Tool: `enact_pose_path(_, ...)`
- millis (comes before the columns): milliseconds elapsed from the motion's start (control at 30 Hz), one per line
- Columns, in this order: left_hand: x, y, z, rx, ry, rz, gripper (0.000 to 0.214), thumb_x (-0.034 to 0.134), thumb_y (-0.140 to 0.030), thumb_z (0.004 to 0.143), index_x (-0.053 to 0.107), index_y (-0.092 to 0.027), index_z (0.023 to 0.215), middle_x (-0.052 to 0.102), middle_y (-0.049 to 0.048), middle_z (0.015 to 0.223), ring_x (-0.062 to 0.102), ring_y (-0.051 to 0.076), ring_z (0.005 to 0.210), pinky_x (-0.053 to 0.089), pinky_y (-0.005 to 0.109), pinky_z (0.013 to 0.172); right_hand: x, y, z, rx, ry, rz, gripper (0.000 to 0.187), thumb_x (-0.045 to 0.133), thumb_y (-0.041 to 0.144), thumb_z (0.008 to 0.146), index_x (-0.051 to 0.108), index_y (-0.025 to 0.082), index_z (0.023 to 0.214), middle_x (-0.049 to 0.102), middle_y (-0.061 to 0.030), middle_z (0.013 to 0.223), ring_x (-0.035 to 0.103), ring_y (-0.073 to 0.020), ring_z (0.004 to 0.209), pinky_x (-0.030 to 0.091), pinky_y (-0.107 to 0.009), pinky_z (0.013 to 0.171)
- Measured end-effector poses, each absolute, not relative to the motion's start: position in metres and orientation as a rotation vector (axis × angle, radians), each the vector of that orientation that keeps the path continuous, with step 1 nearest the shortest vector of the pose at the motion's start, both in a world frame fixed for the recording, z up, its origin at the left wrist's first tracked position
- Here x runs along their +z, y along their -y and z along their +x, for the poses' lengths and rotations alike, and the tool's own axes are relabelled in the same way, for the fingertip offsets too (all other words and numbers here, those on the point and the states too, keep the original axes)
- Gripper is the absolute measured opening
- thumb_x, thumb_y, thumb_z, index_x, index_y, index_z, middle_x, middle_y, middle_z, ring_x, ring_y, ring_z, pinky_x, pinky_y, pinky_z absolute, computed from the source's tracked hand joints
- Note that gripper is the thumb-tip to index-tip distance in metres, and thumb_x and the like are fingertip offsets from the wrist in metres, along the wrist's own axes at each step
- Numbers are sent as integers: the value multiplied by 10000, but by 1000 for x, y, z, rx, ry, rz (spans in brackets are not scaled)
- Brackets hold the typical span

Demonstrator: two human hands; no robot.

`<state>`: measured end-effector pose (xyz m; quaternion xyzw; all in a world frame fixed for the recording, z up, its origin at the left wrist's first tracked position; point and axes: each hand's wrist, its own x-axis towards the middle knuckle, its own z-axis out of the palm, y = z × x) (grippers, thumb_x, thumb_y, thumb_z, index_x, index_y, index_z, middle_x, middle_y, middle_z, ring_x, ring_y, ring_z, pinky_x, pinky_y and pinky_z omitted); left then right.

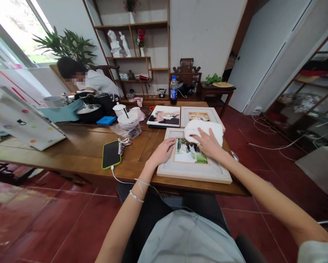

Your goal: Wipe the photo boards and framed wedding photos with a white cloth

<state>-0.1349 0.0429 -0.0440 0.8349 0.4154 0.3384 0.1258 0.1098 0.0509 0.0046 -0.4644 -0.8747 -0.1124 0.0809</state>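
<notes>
A light wooden picture frame [218, 171] with a wide pale mat lies flat at the table's front edge, around a photo [189, 151] of figures in white on grass. My left hand [164, 150] rests on the frame's left side, fingers stretched out along the mat. My right hand [210, 143] has a fluffy white cloth [191, 128] under its fingers, pressed on the upper right part of the frame. The cloth covers that corner. Behind lies a second pale frame [213, 114], partly hidden by the cloth.
A photo book [164, 116] and a water bottle [173, 89] stand behind the frames. On the left are a phone [111, 155] on a white cable, a bagged cup [127, 124], a blue box [106, 120], a black pot [89, 112] and a leaning white board [23, 120]. Another person [100, 82] sits opposite.
</notes>
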Motion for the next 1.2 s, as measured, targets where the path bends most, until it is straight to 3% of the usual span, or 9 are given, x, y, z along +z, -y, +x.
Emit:
enact_pose_path(133, -45, -43, -135, 987, -1208, 2439, 327, 412, -175, 895, 586, -137, 1170, 548, 114, 1302, 476, 211, 1243, 361, 410, 1081, 11, -54, 100, -309, 2696, -1386, 571, 390, 38, 774, 446, 183, 1324, 558, -164, 1246, 262, -321, 1338, 217, -626, 989)
enact_pose_path(333, -47, -44, -134, 1009, -1209, 2439, 331, 414, -170, 893, 583, -150, 1176, 555, 110, 1296, 483, 213, 1236, 364, 426, 1077, 24, 3, 101, -82, 2918, -1216, 526, 401, 33, 786, 493, 189, 1279, 560, -184, 1224, 454, -300, 1219, 320, -513, 985)
enact_pose_path(633, -45, -43, -134, 996, -1206, 2435, 332, 410, -164, 893, 587, -116, 1169, 542, 131, 1308, 477, 209, 1241, 353, 405, 1085, 41, 84, 105, 177, 2949, -1042, 636, 450, -23, 663, 529, 259, 1228, 452, -85, 1385, 350, -255, 1312, 266, -471, 1072)
enact_pose_path(933, -48, -44, -135, 1000, -1206, 2443, 335, 416, -165, 891, 578, -154, 1184, 548, 107, 1305, 477, 212, 1242, 359, 432, 1078, 20, 7, 116, -7, 2893, -1183, 690, 426, -26, 634, 489, 227, 1274, 448, -112, 1391, 277, -235, 1355, 241, -472, 1077)
enact_pose_path(1200, -44, -42, -135, 984, -1211, 2433, 329, 410, -174, 901, 580, -126, 1179, 538, 121, 1312, 472, 213, 1245, 352, 405, 1087, 21, -65, 112, -354, 2672, -1343, 659, 395, -35, 674, 482, 176, 1292, 489, -143, 1338, 323, -315, 1311, 270, -517, 1013)
